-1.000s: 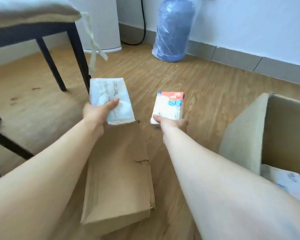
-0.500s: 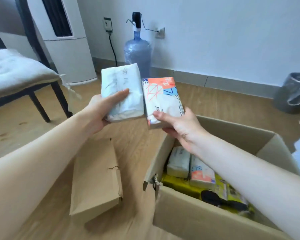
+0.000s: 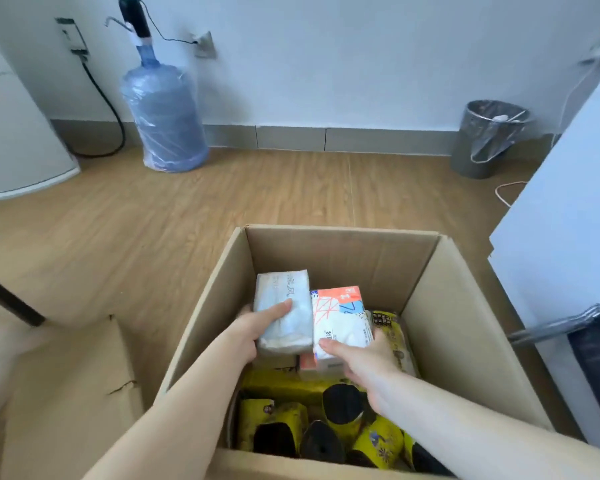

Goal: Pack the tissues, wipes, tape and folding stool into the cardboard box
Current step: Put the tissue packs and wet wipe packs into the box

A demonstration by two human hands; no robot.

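Note:
An open cardboard box (image 3: 465, 306) stands on the floor in front of me. Inside it, my left hand (image 3: 250, 329) grips a pale grey-white tissue pack (image 3: 284, 306). Right beside that, my right hand (image 3: 364, 362) holds a white tissue pack with an orange and blue print (image 3: 342, 318). Both packs sit side by side over other tissue packs (image 3: 309, 363) and yellow-and-black wrapped packages (image 3: 291, 420) that fill the box's bottom. Tape and wipes I cannot pick out.
A flattened cardboard piece (image 3: 73, 393) lies on the floor left of the box. A blue water bottle with a pump (image 3: 163, 112) and a grey bin (image 3: 489, 140) stand by the far wall. At right, a white panel (image 3: 568, 202) and a metal-framed dark object (image 3: 589, 341).
Both hands have carried the two tissue packs from in front of me down into the box. My view has turned right and down onto the box.

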